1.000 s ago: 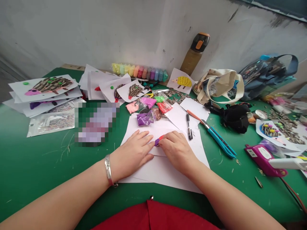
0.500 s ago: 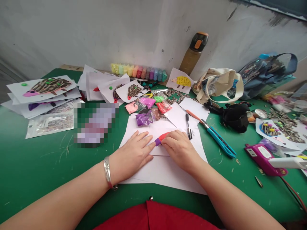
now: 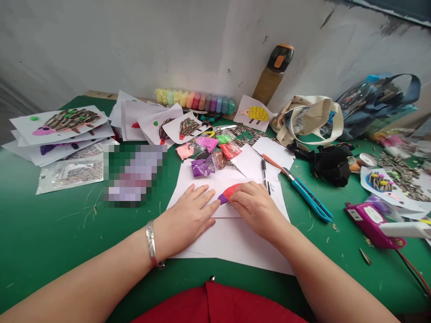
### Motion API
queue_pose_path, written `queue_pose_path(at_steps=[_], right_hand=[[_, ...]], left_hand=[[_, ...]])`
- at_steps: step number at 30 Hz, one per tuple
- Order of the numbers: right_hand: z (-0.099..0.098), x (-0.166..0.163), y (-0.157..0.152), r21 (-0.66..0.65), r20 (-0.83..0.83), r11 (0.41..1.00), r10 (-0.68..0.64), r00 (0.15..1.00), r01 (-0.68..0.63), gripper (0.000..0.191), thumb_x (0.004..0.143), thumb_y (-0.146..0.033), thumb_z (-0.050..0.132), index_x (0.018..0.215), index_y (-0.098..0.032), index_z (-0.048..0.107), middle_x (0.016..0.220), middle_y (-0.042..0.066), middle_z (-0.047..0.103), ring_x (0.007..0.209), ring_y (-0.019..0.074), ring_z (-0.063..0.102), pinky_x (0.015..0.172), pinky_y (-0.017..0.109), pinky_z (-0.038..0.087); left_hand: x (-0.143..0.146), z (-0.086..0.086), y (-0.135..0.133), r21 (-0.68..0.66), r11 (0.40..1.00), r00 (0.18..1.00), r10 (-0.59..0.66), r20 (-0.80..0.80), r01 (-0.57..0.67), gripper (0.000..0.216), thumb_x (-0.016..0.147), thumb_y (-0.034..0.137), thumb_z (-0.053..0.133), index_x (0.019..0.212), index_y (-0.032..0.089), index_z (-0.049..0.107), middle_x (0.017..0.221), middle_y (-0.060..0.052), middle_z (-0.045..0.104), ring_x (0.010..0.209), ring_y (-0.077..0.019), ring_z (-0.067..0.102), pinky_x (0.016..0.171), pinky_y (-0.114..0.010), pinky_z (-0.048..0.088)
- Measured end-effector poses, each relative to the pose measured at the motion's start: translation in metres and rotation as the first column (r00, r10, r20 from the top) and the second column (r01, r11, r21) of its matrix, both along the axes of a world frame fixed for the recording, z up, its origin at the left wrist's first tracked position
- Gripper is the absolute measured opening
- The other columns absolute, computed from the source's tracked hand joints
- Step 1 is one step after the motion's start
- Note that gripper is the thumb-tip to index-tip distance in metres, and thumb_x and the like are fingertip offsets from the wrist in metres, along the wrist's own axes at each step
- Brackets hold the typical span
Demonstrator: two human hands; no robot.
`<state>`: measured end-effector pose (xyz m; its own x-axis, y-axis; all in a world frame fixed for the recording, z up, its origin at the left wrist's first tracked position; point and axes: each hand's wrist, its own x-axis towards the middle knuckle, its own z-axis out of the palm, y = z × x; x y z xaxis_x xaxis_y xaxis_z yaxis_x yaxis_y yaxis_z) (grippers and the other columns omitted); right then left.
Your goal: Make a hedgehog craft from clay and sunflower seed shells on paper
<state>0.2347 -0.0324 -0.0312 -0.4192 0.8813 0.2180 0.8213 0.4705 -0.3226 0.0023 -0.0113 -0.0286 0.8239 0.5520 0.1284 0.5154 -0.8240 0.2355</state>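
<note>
Flat on the white paper lies my left hand, fingers stretched out and spread, its index fingertip touching the purple clay. That purple piece adjoins a flattened patch of red clay stuck to the sheet, together making a pointed, rounded shape. My right hand has its fingers bent and pressed together at the red clay's right and lower edge, covering part of it. Bags of modelling clay, one purple and one red, sit just above the sheet.
Right of the paper are a black pen and a blue utility knife. Sunflower seeds lie scattered behind. Hedgehog pictures are stacked at left. A bottle, a cloth bag and a magenta glue gun stand around.
My right hand has shifted slightly right along the red clay, so more of the red shows. My left hand stays in place.
</note>
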Motion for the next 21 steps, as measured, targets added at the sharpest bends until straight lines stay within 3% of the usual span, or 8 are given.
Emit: queue_pose_path(at_steps=[10,21], right_hand=[[0.003,0.000,0.009,-0.036,-0.118,0.998,-0.046,0.992,0.042,0.020,0.096,-0.017,0.052,0.091,-0.022,0.070,0.092,0.005,0.067,0.089,0.0194,0.057,0.082,0.034,0.038],[0.005,-0.018,0.042,-0.043,0.020,0.997,0.063,0.998,-0.062,0.021,0.092,-0.013,0.054,0.089,-0.021,0.073,0.092,0.006,0.068,0.091,0.0209,0.055,0.077,0.033,0.034]], left_hand=[[0.001,0.002,0.000,0.025,1.000,0.999,-0.010,-0.039,0.011,0.038,0.096,0.025,0.054,0.132,0.014,0.055,0.140,-0.019,0.053,0.134,-0.0382,0.044,0.110,-0.061,0.036],[-0.002,0.007,0.001,-0.010,1.000,0.998,-0.030,-0.061,0.030,0.043,0.096,0.027,0.052,0.138,0.017,0.052,0.142,-0.019,0.050,0.133,-0.0388,0.043,0.110,-0.061,0.036]])
